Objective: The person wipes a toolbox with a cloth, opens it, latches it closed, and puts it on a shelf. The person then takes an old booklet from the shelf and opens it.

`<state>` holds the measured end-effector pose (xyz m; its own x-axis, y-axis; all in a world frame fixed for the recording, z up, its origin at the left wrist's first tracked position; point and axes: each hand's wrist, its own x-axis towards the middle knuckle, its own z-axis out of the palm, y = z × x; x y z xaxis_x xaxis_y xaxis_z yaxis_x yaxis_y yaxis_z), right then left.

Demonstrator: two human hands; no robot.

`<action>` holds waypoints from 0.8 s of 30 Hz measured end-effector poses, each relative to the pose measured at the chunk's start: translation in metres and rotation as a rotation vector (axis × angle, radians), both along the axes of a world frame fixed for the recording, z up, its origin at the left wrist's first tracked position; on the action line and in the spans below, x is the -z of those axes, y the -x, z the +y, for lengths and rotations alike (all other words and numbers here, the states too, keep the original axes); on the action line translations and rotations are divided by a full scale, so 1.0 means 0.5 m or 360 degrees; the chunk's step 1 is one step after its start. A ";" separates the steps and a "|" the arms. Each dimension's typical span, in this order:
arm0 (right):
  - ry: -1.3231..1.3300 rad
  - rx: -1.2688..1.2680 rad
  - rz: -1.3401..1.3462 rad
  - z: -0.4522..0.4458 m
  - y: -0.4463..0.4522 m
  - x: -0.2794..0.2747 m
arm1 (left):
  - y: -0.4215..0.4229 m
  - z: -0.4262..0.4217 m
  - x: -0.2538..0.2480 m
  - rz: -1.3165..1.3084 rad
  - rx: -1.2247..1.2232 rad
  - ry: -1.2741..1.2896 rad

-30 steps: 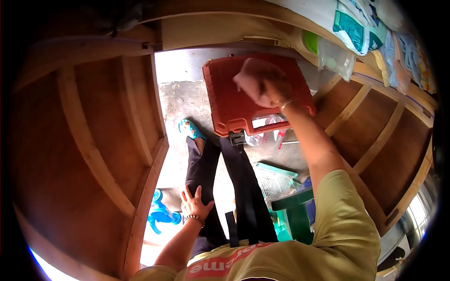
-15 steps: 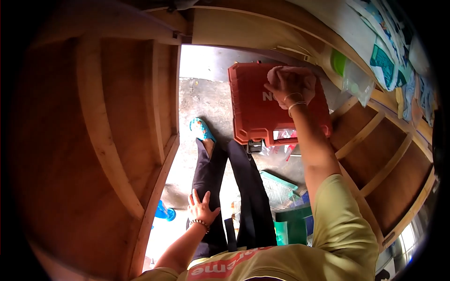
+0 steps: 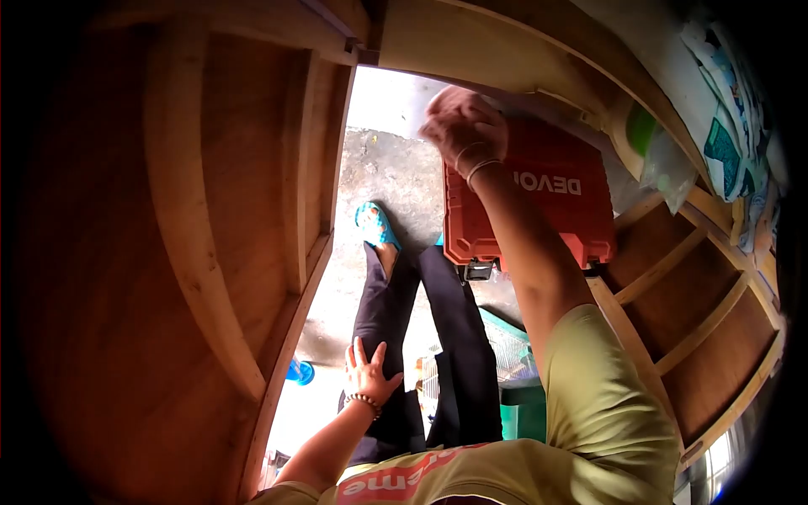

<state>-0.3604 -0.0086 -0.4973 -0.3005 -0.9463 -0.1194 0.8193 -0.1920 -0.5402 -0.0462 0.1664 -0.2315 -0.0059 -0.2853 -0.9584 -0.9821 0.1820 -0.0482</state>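
I see the right hand [image 3: 474, 133] curled round pink cloth [image 3: 449, 99] at the edge of a red plastic case [image 3: 560, 215], the left hand [image 3: 374, 375] spread on black trousers [image 3: 383, 313].

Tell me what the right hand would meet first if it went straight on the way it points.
The right hand, holding a pink cloth, would probably meet the tan panel first, though depth is unclear.

The case [image 3: 568, 219] is red, the cloth [image 3: 454, 100] seemingly pink.
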 end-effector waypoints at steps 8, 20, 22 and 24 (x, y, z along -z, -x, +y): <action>0.0034 -0.0875 0.0291 0.131 -0.073 -0.220 | 0.014 -0.015 -0.006 0.0008 0.0003 0.0005; -0.0559 -0.0451 0.0652 0.090 0.028 -0.108 | 0.009 -0.014 0.000 0.0006 0.0049 0.0049; -0.1268 -0.0716 0.1933 0.074 0.092 -0.123 | 0.009 -0.015 -0.005 -0.0006 0.0058 0.0018; -0.1966 -0.1070 0.2722 0.097 0.166 -0.156 | 0.005 -0.010 -0.003 -0.0003 0.0070 0.0026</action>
